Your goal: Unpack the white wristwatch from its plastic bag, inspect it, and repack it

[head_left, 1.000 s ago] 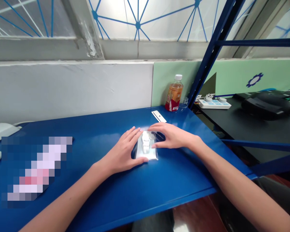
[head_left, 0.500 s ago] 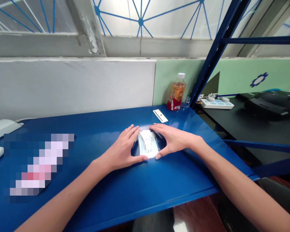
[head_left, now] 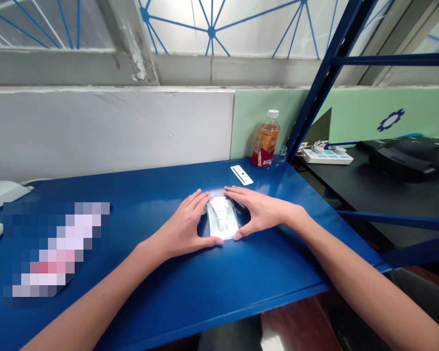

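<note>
A small clear plastic packet [head_left: 222, 225] lies flat on the blue table [head_left: 190, 287], with a white item inside whose kind I cannot make out. My left hand [head_left: 185, 222] rests at its left side, thumb along the near edge and fingers toward the far left corner. On the other side is my right hand [head_left: 258, 209], its fingers at the far right corner and its thumb by the near right corner. Both hands have thumb and fingers spread wide around the packet, at or very near its edges. Neither hand is closed around it.
Behind the packet lies a white card with a dark stripe [head_left: 242, 175]. A drink bottle [head_left: 266, 141] stands by the wall, beside a clear cup [head_left: 280, 154]. A blue metal frame [head_left: 310, 97] rises at right. A blurred-out object [head_left: 62, 248] and white devices [head_left: 5, 194] are at left.
</note>
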`<state>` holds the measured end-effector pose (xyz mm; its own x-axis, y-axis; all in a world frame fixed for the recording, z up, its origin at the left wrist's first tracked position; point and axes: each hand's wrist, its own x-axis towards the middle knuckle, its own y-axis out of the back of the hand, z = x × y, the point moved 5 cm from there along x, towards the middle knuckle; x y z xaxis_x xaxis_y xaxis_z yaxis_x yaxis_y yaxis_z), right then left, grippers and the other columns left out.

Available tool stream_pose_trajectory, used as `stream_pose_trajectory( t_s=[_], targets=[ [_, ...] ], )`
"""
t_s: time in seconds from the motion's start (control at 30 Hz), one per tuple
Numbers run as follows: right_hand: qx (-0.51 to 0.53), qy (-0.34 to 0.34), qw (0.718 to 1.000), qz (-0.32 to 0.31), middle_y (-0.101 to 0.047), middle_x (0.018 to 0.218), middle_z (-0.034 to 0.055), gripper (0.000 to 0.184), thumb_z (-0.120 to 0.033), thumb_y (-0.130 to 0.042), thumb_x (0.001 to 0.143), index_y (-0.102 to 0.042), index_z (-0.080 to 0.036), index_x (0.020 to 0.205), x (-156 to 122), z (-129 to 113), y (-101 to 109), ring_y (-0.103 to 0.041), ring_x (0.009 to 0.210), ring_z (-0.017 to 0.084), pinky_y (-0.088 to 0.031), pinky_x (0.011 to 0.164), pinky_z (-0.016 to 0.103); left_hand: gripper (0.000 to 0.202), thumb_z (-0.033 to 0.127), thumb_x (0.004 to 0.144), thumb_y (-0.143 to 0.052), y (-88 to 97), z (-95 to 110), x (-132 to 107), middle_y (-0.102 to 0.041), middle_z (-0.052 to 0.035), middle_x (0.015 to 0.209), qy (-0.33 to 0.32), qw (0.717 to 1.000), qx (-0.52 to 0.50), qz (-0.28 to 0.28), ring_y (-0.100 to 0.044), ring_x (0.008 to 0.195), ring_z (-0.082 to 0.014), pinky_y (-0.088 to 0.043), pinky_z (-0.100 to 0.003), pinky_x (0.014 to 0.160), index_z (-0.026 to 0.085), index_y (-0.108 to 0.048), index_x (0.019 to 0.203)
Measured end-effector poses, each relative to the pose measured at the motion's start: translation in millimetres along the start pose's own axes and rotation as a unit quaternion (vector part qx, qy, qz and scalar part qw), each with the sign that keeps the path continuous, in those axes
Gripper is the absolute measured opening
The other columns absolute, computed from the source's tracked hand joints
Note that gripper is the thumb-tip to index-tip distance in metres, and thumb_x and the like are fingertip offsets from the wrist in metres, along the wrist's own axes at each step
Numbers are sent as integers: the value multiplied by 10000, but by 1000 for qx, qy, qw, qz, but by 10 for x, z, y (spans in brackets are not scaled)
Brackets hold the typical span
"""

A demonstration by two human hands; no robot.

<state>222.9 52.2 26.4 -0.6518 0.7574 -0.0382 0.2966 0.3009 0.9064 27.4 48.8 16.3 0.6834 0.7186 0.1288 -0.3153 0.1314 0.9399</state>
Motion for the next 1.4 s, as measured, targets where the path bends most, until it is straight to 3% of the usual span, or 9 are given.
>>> stream_pose_trajectory(
  t_s=[0.13,0.3,0.43,0.57,0.7,0.83,0.93,1.13,1.4],
  targets=[
    [16,18,1000,12,-221,1602,181,1179,-658,-743,654,-213,-101,1548,1,-18,10,-201,1481,348,-248,1186,514,1032,754,749,-607,-9,0,-2,-299,-198,1570,-5,1000,2,1,-186,1470,-388,-277,-561,1151,129,-294,1508],
    [7,55,998,43,-407,1521,175,997,-603,-743,704,-349,-152,1502,8,-57,48,-350,1421,344,-321,1147,505,955,701,837,-534,17,-20,-17,-240,-181,1596,-8,999,35,4,-158,1479,-372,-249,-547,1163,138,-218,1541],
    [-24,52,993,99,-581,1354,185,724,-505,-682,820,-488,-136,1412,18,-52,111,-551,1243,321,-450,1028,463,867,626,887,-493,84,-59,-25,-234,-178,1598,4,998,66,16,-157,1480,-369,-238,-538,1170,118,-229,1539],
    [-50,23,989,136,-720,1088,152,527,-430,-675,853,-623,-150,1296,26,-18,158,-668,1000,289,-518,848,401,703,524,940,-422,124,-121,-9,-322,-193,1561,34,996,83,24,-215,1467,-363,-286,-534,1151,85,-354,1484],
    [-28,-2,988,152,-755,852,70,301,-372,-671,865,-745,-210,1107,19,16,200,-686,732,208,-508,699,330,606,506,983,-340,142,-173,-2,-424,-195,1502,61,993,89,47,-303,1437,-347,-313,-526,1139,86,-487,1394],
    [-18,32,985,170,-700,1165,126,485,-397,-703,824,-655,-191,1260,-2,3,236,-650,1056,274,-509,899,407,781,684,888,-469,118,-150,-18,-375,-178,1538,28,997,69,15,-255,1454,-359,-313,-528,1137,128,-449,1437],
    [-14,68,989,130,-579,1368,156,659,-449,-695,817,-533,-164,1389,1,-4,200,-542,1257,310,-439,1043,447,826,714,864,-489,107,-151,-30,-345,-160,1558,23,998,49,-14,-233,1462,-361,-322,-527,1130,163,-405,1473],
    [-1,46,993,106,-575,1372,153,733,-528,-718,780,-523,-180,1395,9,51,174,-546,1251,321,-443,1043,456,764,656,920,-454,108,-157,-18,-311,-110,1580,2,999,33,-28,-238,1469,-304,-239,-500,1174,216,-300,1525],
    [-10,13,995,97,-530,1421,181,814,-617,-729,724,-567,-139,1362,26,87,157,-495,1313,341,-411,1087,470,759,659,925,-443,70,-211,-30,-324,-106,1571,29,998,22,-49,-251,1462,-309,-240,-484,1171,208,-314,1521]
  ],
)
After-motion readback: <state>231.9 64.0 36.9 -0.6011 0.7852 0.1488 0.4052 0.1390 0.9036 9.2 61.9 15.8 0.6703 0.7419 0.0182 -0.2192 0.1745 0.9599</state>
